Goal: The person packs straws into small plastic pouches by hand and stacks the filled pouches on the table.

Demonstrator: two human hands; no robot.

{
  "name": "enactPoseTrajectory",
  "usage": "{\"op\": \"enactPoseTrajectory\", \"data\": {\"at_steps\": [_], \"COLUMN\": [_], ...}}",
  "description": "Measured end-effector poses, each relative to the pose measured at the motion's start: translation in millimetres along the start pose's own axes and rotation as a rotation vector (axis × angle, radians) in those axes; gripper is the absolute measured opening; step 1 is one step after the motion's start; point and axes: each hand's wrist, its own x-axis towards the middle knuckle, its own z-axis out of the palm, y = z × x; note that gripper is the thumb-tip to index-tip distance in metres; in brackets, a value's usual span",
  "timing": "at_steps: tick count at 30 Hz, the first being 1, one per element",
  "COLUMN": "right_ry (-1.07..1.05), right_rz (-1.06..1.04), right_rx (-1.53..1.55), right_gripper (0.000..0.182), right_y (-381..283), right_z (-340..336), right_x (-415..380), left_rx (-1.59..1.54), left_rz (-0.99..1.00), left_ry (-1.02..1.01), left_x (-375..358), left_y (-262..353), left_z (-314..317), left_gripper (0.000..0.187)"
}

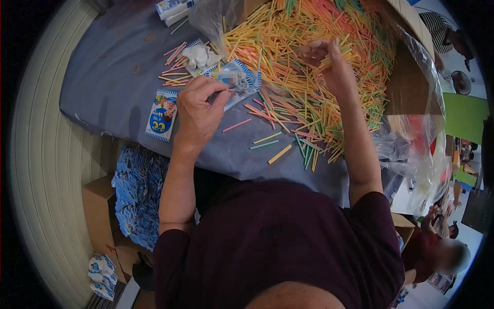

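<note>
My left hand [202, 105] is closed, its thumb and fingers pinching the edge of a clear plastic packet [242, 82] with blue-striped ends. Over the big heap of thin coloured sticks [288, 56], my right hand [329, 62] has its fingers curled round a few yellowish sticks [343, 49]. Crumpled white material [200, 55] lies just beyond my left hand, among loose pink and yellow sticks. Flat on the cloth to the left of that hand is a printed blue and white packet [162, 116].
The grey cloth [113, 77] covers the table. A cardboard box [411, 90] with plastic lining stands open on the right behind the heap. Blue packets [139, 195] fill a box at lower left. Another person [437, 255] sits at lower right.
</note>
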Motion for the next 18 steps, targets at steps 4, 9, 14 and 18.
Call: {"op": "enactPoseTrajectory", "data": {"at_steps": [4,9,14,18], "right_ry": [-0.062,-0.205,-0.226,-0.084], "right_rz": [-0.141,-0.356,-0.471,-0.292], "right_rx": [-0.133,0.096,-0.127,-0.157], "right_gripper": [0.061,0.065,0.069,0.066], "right_y": [-21,-44,-73,-55], "right_z": [19,45,63,59], "right_x": [-9,-20,-36,-40], "left_rx": [-0.181,-0.382,-0.828,-0.81], "left_rz": [-0.03,-0.037,-0.159,-0.177], "left_ry": [0.039,-0.036,-0.075,-0.099], "left_x": [8,26,26,26], "left_y": [26,44,45,51], "left_z": [22,55,88,95], "left_gripper": [0.011,0.012,0.011,0.012]}}
